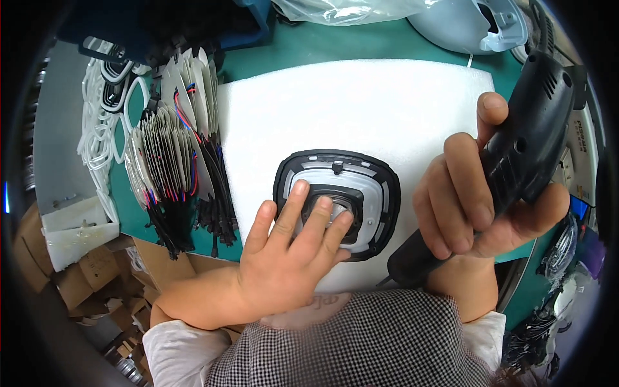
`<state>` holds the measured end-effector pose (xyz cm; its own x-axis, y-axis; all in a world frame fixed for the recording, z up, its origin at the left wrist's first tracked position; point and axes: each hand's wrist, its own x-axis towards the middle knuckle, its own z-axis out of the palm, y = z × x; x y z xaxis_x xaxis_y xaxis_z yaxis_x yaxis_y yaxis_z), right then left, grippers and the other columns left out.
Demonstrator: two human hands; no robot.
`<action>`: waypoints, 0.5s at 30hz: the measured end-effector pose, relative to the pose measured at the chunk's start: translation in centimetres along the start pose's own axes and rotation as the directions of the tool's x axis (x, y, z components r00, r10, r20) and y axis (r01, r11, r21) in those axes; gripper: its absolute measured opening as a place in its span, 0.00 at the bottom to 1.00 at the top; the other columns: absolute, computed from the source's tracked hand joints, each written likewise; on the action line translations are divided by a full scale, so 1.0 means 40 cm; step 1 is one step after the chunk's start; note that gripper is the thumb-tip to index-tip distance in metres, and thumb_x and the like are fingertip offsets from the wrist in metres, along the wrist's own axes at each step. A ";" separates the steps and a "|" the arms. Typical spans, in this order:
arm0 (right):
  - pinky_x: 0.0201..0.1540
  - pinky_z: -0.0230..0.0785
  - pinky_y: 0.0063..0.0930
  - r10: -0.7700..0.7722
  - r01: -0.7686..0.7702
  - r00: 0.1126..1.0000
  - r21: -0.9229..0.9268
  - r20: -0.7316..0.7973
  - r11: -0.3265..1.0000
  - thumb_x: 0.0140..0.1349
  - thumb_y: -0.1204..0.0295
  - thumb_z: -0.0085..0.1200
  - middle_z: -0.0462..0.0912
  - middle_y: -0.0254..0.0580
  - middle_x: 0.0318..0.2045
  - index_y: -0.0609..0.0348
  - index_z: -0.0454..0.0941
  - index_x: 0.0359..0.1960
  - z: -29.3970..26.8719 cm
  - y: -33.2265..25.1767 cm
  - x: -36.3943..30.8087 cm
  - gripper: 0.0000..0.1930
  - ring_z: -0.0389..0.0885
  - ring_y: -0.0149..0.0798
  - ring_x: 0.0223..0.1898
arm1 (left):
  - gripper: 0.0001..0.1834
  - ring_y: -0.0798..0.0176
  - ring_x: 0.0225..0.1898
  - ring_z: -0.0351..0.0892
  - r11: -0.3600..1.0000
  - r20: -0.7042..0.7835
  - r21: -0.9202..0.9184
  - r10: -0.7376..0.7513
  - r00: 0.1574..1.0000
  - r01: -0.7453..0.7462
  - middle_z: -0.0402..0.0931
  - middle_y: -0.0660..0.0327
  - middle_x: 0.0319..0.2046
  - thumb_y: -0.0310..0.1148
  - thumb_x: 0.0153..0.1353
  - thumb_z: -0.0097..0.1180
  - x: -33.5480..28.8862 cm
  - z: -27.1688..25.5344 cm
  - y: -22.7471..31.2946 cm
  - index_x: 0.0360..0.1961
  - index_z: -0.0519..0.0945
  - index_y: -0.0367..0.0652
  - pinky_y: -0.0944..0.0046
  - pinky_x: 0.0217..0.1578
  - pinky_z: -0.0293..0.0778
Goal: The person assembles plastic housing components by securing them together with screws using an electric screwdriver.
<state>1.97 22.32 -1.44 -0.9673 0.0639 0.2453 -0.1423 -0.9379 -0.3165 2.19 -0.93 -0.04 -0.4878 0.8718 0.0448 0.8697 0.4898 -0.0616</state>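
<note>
My right hand [458, 200] is wrapped around a black electric screwdriver [532, 129], held up over the right side of a white foam sheet [361, 103]. Its thin bit points down toward the lower left, apart from any other thing. On the foam lies a rounded-square lamp-like housing [389, 213] with a black rim, a silvery inner face and a dark raised centre. My left hand [284, 267] rests with fingers spread across the housing's lower left and centre, hiding part of it. Whether any screws sit in it I cannot tell.
Left of the foam stand stacked flat pale panels [158, 155] with black, red and blue wires. Beyond them hang white cables [100, 145]. A blue bin [255, 29], clear plastic bag [348, 9] and grey-blue shell [451, 29] line the far edge. Cardboard boxes [97, 271] sit lower left.
</note>
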 end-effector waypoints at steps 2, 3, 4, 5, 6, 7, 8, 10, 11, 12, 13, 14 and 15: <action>0.14 0.70 0.21 -0.009 0.009 1.000 0.009 0.019 1.000 0.60 0.49 0.58 0.75 0.35 0.24 0.58 0.52 0.67 0.000 -0.002 0.000 0.42 0.75 0.29 0.15 | 0.27 0.44 0.62 0.67 0.994 -0.012 -0.105 -0.020 1.000 0.019 0.72 0.56 0.54 0.51 0.56 0.60 -0.006 0.005 -0.009 0.54 0.79 0.52 0.39 0.67 0.39; 0.14 0.70 0.22 0.001 -0.001 0.999 0.011 0.034 1.000 0.60 0.49 0.58 0.75 0.35 0.24 0.58 0.51 0.67 0.001 -0.004 0.000 0.42 0.74 0.29 0.15 | 0.27 0.44 0.62 0.67 0.995 -0.006 -0.098 -0.019 1.000 0.019 0.72 0.56 0.54 0.51 0.56 0.60 -0.008 0.002 -0.011 0.54 0.79 0.52 0.39 0.67 0.39; 0.14 0.71 0.22 0.012 -0.013 0.999 0.012 0.051 1.000 0.60 0.48 0.58 0.75 0.35 0.25 0.58 0.51 0.68 0.003 -0.005 -0.001 0.43 0.74 0.29 0.15 | 0.28 0.44 0.63 0.66 0.988 0.004 -0.149 -0.035 0.999 0.035 0.72 0.56 0.55 0.52 0.55 0.60 -0.009 0.000 -0.014 0.55 0.79 0.52 0.39 0.67 0.40; 0.14 0.71 0.22 0.012 -0.013 0.998 0.019 0.054 1.000 0.60 0.48 0.58 0.75 0.35 0.25 0.58 0.51 0.68 0.004 -0.004 -0.003 0.43 0.74 0.29 0.15 | 0.28 0.44 0.63 0.65 0.979 0.013 -0.198 -0.051 0.999 0.053 0.72 0.56 0.55 0.52 0.55 0.60 -0.010 -0.003 -0.019 0.55 0.79 0.51 0.39 0.66 0.41; 0.14 0.71 0.22 0.011 -0.011 0.999 0.007 0.045 1.000 0.60 0.48 0.57 0.75 0.35 0.25 0.58 0.51 0.68 0.004 -0.007 -0.005 0.43 0.74 0.28 0.15 | 0.27 0.43 0.64 0.64 0.975 -0.019 -0.220 -0.042 0.999 0.036 0.74 0.56 0.53 0.52 0.56 0.60 -0.009 0.000 -0.026 0.53 0.80 0.50 0.40 0.66 0.43; 0.15 0.71 0.22 0.011 -0.011 0.999 -0.006 0.038 1.000 0.60 0.47 0.57 0.75 0.35 0.25 0.58 0.50 0.68 0.004 -0.008 -0.007 0.43 0.74 0.28 0.14 | 0.27 0.43 0.64 0.64 0.976 -0.018 -0.216 -0.046 0.999 0.041 0.74 0.56 0.53 0.52 0.56 0.60 -0.008 -0.008 -0.035 0.53 0.80 0.50 0.40 0.66 0.43; 0.15 0.71 0.22 0.014 -0.014 0.999 -0.003 0.043 1.000 0.60 0.47 0.57 0.75 0.35 0.25 0.58 0.50 0.68 0.004 -0.011 -0.008 0.43 0.74 0.28 0.14 | 0.27 0.42 0.63 0.64 0.961 -0.018 -0.270 -0.066 0.998 0.059 0.75 0.56 0.52 0.52 0.55 0.60 -0.006 -0.024 -0.045 0.52 0.81 0.50 0.40 0.65 0.46; 0.16 0.70 0.21 0.034 -0.032 0.999 -0.031 0.039 0.999 0.61 0.47 0.56 0.74 0.34 0.24 0.60 0.52 0.67 0.001 -0.005 -0.007 0.42 0.72 0.27 0.15 | 0.24 0.43 0.61 0.67 0.935 -0.062 -0.335 -0.146 0.987 0.118 0.77 0.57 0.47 0.50 0.53 0.63 0.000 -0.051 -0.062 0.48 0.82 0.48 0.42 0.62 0.56; 0.16 0.70 0.21 0.041 -0.040 0.998 -0.024 0.047 0.999 0.61 0.47 0.56 0.74 0.34 0.24 0.60 0.52 0.67 -0.001 -0.001 -0.006 0.42 0.72 0.27 0.15 | 0.23 0.44 0.58 0.70 0.929 -0.089 -0.332 -0.201 0.975 0.161 0.77 0.57 0.46 0.44 0.47 0.68 0.011 -0.060 -0.066 0.45 0.83 0.45 0.44 0.58 0.63; 0.16 0.69 0.21 0.025 -0.023 0.999 -0.041 0.047 0.999 0.61 0.47 0.56 0.73 0.34 0.24 0.60 0.52 0.67 -0.001 -0.003 -0.006 0.42 0.71 0.27 0.16 | 0.23 0.45 0.57 0.71 0.915 -0.066 -0.362 -0.217 0.974 0.179 0.77 0.57 0.46 0.41 0.44 0.70 0.023 -0.059 -0.071 0.43 0.83 0.45 0.46 0.57 0.64; 0.16 0.68 0.20 0.008 -0.005 0.999 -0.057 0.048 0.998 0.61 0.46 0.55 0.72 0.34 0.24 0.61 0.53 0.66 0.000 -0.003 -0.006 0.42 0.70 0.27 0.16 | 0.24 0.45 0.56 0.72 0.899 -0.043 -0.391 -0.232 0.972 0.197 0.77 0.57 0.45 0.38 0.41 0.71 0.033 -0.058 -0.075 0.42 0.83 0.44 0.47 0.56 0.65; 0.16 0.68 0.20 0.012 -0.009 0.998 -0.054 0.056 0.998 0.61 0.46 0.55 0.72 0.34 0.24 0.61 0.53 0.66 0.004 -0.003 -0.007 0.42 0.70 0.27 0.16 | 0.23 0.47 0.51 0.74 0.898 -0.035 -0.393 -0.231 0.972 0.199 0.77 0.57 0.44 0.37 0.39 0.73 0.040 -0.053 -0.072 0.40 0.83 0.44 0.49 0.53 0.67; 0.17 0.67 0.21 0.016 -0.014 0.999 -0.056 0.040 0.998 0.61 0.46 0.54 0.72 0.34 0.24 0.62 0.54 0.66 0.003 -0.003 -0.009 0.41 0.69 0.27 0.16 | 0.23 0.47 0.51 0.74 0.898 -0.037 -0.389 -0.236 0.971 0.204 0.77 0.57 0.44 0.37 0.39 0.73 0.046 -0.050 -0.068 0.40 0.83 0.44 0.49 0.53 0.67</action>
<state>2.37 22.35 -1.37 -0.9603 0.0353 0.2768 -0.1406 -0.9181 -0.3705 -0.91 -0.66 2.22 -0.6765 0.7304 0.0945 0.7112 0.6145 0.3415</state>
